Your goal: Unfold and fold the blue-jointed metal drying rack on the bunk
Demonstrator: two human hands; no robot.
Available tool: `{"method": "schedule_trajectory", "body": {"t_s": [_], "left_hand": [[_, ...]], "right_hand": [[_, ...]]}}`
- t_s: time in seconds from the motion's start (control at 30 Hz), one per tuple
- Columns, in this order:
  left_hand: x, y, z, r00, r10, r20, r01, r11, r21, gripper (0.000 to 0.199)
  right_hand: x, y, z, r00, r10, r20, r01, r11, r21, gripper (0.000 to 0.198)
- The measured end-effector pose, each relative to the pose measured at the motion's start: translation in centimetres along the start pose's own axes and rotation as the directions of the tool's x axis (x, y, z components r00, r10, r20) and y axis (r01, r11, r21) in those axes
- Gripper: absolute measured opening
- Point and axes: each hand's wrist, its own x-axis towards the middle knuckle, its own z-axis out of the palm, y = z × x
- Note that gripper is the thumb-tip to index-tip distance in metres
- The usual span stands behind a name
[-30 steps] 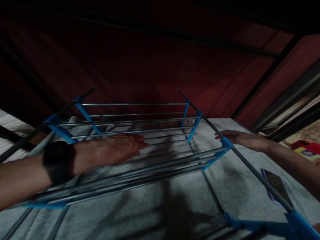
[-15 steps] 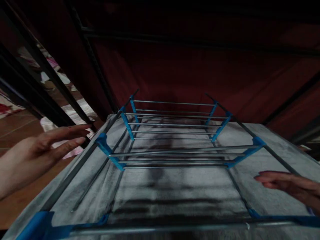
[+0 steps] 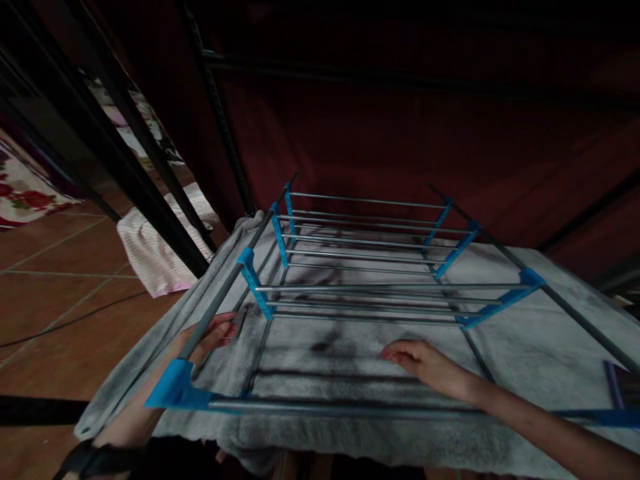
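Observation:
A shoe-rack-like frame (image 3: pixel 367 288) of grey metal tubes and blue plastic connectors lies on a grey fleecy blanket (image 3: pixel 320 437). My left hand (image 3: pixel 217 333) reaches beneath its left side pole (image 3: pixel 215 310), fingers curled around a loose thin tube (image 3: pixel 243 298) that lies alongside inside the frame. Part of that hand is hidden by the pole. My right hand (image 3: pixel 425 363) hovers over the blanket in the near opening of the frame, its fingers loosely bent and nothing visible in them. The forearm crosses above the near crossbar (image 3: pixel 340 408).
Dark metal posts (image 3: pixel 110 147) stand at the left and a dark red cloth (image 3: pixel 350 140) hangs behind. A striped cloth (image 3: pixel 155 247) lies on the tiled floor (image 3: pixel 60 293), where a thin cable also runs. A dark purple-edged object (image 3: pixel 620 385) sits at the right edge.
My left hand has moved right and down, under the side pole to the loose tube. My right hand has come inward from the right over the frame. The view has shifted left.

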Motion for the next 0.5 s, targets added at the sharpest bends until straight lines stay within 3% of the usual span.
{"method": "schedule_trajectory", "body": {"t_s": [0.2, 0.33, 0.5], "left_hand": [[0.4, 0.5, 1.9, 0.994, -0.072, 0.082, 0.074, 0.997, -0.017, 0.081], [-0.3, 1.6, 2.6, 0.987, -0.103, 0.124, 0.108, 0.994, -0.034, 0.087], [0.8, 0.6, 2.4, 0.989, -0.08, 0.122, 0.078, 0.997, 0.018, 0.077]], "right_hand": [[4.8, -0.4, 1.0, 0.991, -0.122, 0.053, 0.133, 0.937, -0.323, 0.042], [5.6, -1.5, 1.0, 0.995, -0.05, 0.081, 0.077, 0.92, -0.384, 0.045], [4.4, -2.0, 0.9, 0.993, 0.061, 0.098, -0.017, 0.916, -0.402, 0.043]]}}
